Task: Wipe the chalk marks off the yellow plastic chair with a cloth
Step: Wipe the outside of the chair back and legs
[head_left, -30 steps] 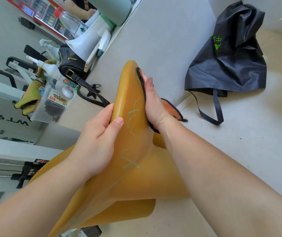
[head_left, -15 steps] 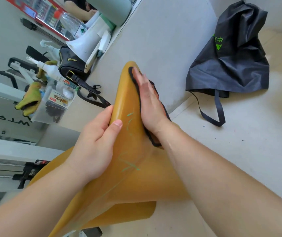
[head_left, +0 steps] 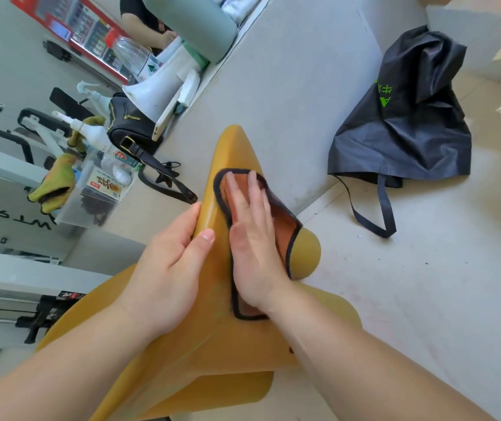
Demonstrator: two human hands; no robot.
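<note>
The yellow plastic chair (head_left: 234, 150) stands in front of me, its backrest running up the middle of the view. My left hand (head_left: 170, 265) grips the left edge of the backrest, thumb on the front face. My right hand (head_left: 252, 247) lies flat, fingers spread, pressing an orange cloth with a black border (head_left: 285, 229) against the backrest. The cloth covers the stretch where green chalk marks were; only faint greenish streaks show on the yellow surface below my hands.
A black bag (head_left: 404, 123) with green print slumps on the floor against the grey wall at right. At left, a clear box (head_left: 97, 189), spray bottles, a black handbag (head_left: 130, 132) and a white megaphone (head_left: 158, 92) crowd a ledge. A person sits at upper left.
My right hand slid the cloth from the backrest's right edge onto its front face and down over the green chalk marks. My left hand kept its grip on the left edge.
</note>
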